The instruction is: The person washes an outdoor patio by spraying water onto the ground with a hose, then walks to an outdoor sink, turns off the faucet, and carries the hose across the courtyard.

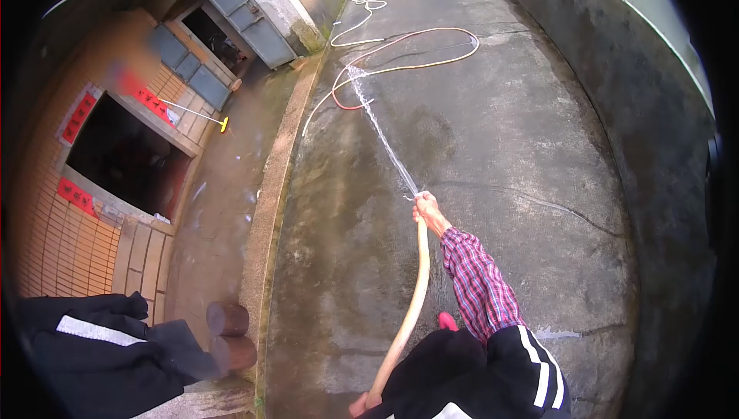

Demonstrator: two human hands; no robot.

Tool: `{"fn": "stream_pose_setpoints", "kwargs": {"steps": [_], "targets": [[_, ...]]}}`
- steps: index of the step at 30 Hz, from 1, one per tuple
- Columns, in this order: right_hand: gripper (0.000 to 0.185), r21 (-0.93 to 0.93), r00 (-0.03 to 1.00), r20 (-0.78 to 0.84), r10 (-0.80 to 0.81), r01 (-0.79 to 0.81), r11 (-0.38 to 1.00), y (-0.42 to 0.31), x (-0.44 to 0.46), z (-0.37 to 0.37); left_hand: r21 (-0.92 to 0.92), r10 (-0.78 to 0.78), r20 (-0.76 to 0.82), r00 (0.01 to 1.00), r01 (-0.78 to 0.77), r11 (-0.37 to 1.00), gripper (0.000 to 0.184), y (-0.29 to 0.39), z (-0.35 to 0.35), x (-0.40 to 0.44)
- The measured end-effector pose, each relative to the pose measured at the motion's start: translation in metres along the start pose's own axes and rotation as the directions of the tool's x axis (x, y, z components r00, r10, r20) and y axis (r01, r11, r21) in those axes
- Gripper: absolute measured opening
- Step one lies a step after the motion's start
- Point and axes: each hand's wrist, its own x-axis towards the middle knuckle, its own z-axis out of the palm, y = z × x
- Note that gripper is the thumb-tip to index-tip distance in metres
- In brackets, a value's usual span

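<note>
My right hand (428, 211), at the end of a checked sleeve, is closed round a pale yellow hose (419, 280) close to its open end. A stream of water (385, 140) shoots forward from that end onto the wet concrete. Low in the view, at the bottom edge, my left hand (360, 404) is partly visible against the same hose, its fingers wrapped about it. From there the hose curves up to my right hand. Farther ahead, a looped length of hose (431, 67) lies on the ground where the water lands.
A concrete wall (616, 126) runs along the right side. On the left, a raised kerb (275, 188) borders a tiled house with doorways. A yellow-headed broom (224, 124) leans there. Dark clothing (100, 357) and brown round blocks (228, 318) are near at lower left.
</note>
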Motion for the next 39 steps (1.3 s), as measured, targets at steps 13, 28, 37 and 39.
{"fn": "stream_pose_setpoints", "kwargs": {"steps": [13,28,37,39], "targets": [[0.003,0.08,0.959,0.257,0.117,-0.142,0.987,0.035,0.089,0.044,-0.11,-0.135,-0.304,0.943,0.106,0.988,0.025,0.085,0.058,0.05],[0.003,0.035,0.947,0.139,0.29,-0.298,0.954,0.019,0.164,0.057,-0.139,-0.438,-0.179,0.881,0.418,0.898,0.023,0.14,0.095,0.098],[0.003,0.041,0.985,0.034,0.168,-0.17,0.985,-0.023,0.2,0.059,0.058,0.003,-0.498,0.867,0.029,0.998,0.025,0.134,0.127,0.139],[0.004,0.067,0.985,0.037,0.169,-0.171,0.983,-0.025,0.207,0.056,0.015,-0.244,-0.125,0.962,0.248,0.969,0.026,0.17,0.102,0.155]]}}
